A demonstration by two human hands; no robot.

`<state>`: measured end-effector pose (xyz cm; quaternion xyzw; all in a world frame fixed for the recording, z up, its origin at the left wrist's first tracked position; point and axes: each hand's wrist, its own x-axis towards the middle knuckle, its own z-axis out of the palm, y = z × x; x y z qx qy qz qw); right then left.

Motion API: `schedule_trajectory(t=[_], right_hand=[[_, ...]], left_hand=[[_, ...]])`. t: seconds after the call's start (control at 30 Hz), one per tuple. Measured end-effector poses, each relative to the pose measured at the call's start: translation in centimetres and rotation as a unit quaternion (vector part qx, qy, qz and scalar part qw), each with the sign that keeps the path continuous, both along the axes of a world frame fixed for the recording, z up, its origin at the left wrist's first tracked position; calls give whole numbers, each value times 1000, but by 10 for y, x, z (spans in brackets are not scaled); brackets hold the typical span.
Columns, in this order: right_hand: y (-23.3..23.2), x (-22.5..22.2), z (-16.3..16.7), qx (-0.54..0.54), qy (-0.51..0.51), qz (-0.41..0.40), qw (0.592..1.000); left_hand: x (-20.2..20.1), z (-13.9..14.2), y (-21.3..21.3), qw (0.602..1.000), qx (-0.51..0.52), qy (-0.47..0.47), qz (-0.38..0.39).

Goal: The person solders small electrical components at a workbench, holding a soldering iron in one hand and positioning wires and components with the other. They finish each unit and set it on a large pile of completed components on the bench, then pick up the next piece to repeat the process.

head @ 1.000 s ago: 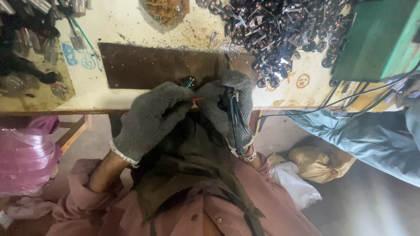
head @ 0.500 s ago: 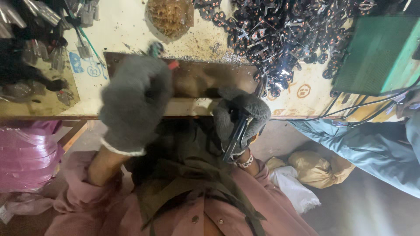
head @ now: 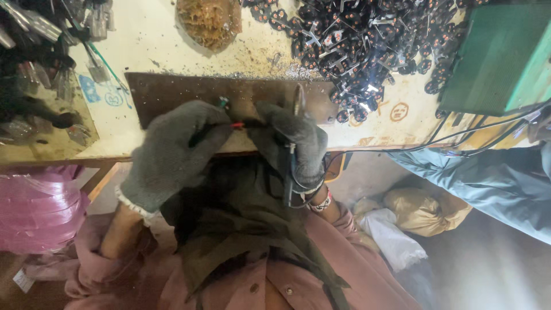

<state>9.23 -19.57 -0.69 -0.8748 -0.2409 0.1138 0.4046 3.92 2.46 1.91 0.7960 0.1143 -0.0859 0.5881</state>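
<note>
Grey knit gloves cover both hands, which meet at the near edge of the counter (head: 172, 40), over the brown metal plate (head: 172, 92). The left hand (head: 172, 152) has its grip pinched together on a thin red wire (head: 237, 124), and the right hand (head: 293, 143) has its grip clamped on the wire's other end while dark cables (head: 290, 183) trail down past its wrist. To do this well, I judge both hands should brace against the counter edge, keep the wire short and taut between the fingertips, and work close over the plate away from the heap of small black parts (head: 367, 40). Half a second ago the left hand was raised and reaching out over the plate; now it has come back down to meet the right.
</note>
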Motion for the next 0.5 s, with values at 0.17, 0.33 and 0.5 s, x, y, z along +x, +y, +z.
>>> schedule_trajectory(t=[0.17,0.33,0.5], right_hand=[[-12,0,-13,45,3,93,995],[-9,-8,-16,-61,-16,62,996],[4,-10,-5,36,-86,17,995]], left_hand=[[-16,-25,-17,992,-49,59,-101],[-14,-7,-12,986,103,-112,-69],[-11,-10,-16,984,121,-126,-32]])
